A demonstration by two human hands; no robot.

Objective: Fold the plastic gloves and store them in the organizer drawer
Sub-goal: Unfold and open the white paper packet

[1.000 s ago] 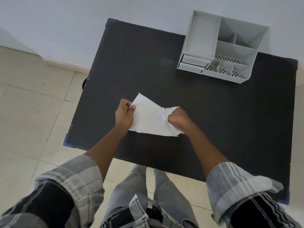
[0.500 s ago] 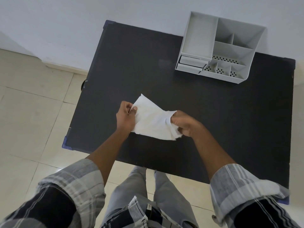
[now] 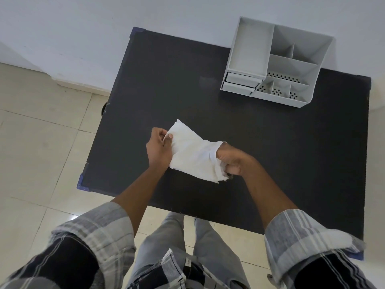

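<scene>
We see a matte black rectangular table (image 3: 270,163) with small blue caps at its corners, standing against a pale wall on a floor of glossy cream tiles (image 3: 37,155). On the table the white gloves (image 3: 191,155) form a flat, thin, slightly crinkled sheet, roughly wedge-shaped, with one crisp pointed corner aimed away from us and a ragged, bunched edge on the right. The left hand (image 3: 158,150) is curled closed on the left edge of the gloves, the thumb pressed on top of the sheet and the fingers tucked beneath. The right hand (image 3: 233,161) is closed into a loose fist around the crumpled right end, where the material gathers into folds. The gloves stretch between the two hands near the front half of the table; whether they rest on the surface or are lifted just off it we cannot tell. Well apart from the gloves, at the far right of the table by the wall, stands the organizer (image 3: 279,61), a light grey hard plastic box with tall smooth walls, several open compartments, some with perforated floors, and a small drawer (image 3: 241,81) at its lower left front, which looks shut. Both forearms come out of rolled grey plaid sleeves (image 3: 100,228).
</scene>
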